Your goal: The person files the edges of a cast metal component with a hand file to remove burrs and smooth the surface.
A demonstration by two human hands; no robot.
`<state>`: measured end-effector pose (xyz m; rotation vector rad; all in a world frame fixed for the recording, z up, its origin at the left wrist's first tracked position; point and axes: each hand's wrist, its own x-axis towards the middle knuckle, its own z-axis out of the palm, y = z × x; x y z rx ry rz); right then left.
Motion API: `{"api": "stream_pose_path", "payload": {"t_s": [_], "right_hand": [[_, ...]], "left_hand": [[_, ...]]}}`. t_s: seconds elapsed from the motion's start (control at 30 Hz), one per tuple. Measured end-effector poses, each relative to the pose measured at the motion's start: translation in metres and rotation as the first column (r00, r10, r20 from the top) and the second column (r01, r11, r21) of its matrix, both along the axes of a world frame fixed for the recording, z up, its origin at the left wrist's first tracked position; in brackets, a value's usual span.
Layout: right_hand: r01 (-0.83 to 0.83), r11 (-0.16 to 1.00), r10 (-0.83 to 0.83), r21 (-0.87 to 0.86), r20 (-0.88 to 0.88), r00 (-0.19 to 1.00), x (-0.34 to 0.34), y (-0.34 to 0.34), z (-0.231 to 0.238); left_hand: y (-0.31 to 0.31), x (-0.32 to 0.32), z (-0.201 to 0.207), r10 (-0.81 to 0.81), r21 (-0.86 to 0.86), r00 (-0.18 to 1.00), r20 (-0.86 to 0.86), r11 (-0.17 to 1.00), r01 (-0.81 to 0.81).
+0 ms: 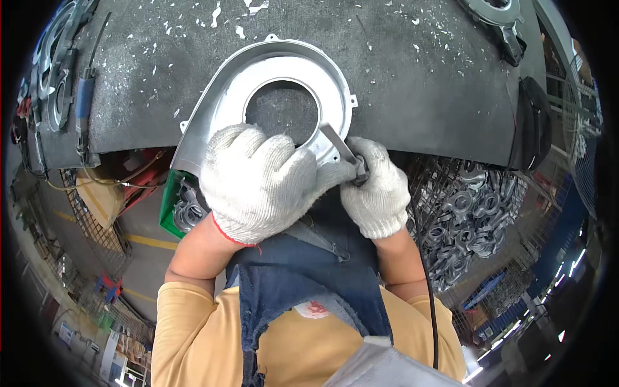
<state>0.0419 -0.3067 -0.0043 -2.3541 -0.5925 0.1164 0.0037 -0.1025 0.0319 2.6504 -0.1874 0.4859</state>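
Pinching a flat metal tool point(340, 142): right hand point(377, 187), gloved; its blade is slanting away up-left from the grip. Silver housing point(229, 106): lying just beyond and left of the grip, its rounded side facing away. Left hand point(255, 180), gloved: resting over the housing's near side, left of the grip, thumb reaching to the tool; whether its hidden fingertips are clasping anything, I cannot tell.

Handling, as judged: the left palm should be bearing down firmly, the blade lying shallow along the opening's edge, the left thumb guiding while staying clear of the cutting end.

Surroundings: pale flakes point(240, 31) are littering the dark tabletop point(438, 97) beyond the grip; a blue-handled tool point(84, 97) is lying far left; a green crate point(169, 200) is standing lower left; ring castings point(467, 213) are heaping up lower right.

In the way: a black cable point(422, 258) is hanging close by the right forearm; the left glove is covering part of the housing.
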Motion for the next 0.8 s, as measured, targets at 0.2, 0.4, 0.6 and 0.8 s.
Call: {"api": "stream_pose_path", "payload": {"t_s": [0.2,0.4,0.6,0.8], "right_hand": [[-0.059,0.996,0.026,-0.068,-0.409,0.912,0.011,0.001,0.018],[-0.004,1.000,0.012,0.019,-0.489,0.872,0.008,-0.016,0.001],[0.044,0.986,0.050,0.162,-0.536,0.843,0.001,-0.037,-0.014],[-0.061,0.993,0.104,0.099,-0.511,0.853,0.004,-0.020,0.012]], "left_hand": [[0.001,-0.002,-0.008,-0.022,0.042,1.000,-0.016,0.999,0.022],[0.005,-0.022,-0.012,-0.058,-0.085,0.992,0.112,0.994,0.067],[0.075,-0.046,-0.026,0.073,0.301,0.991,-0.113,0.953,-0.036],[0.087,-0.045,-0.022,0.058,0.353,0.994,-0.092,0.935,-0.022]]}}
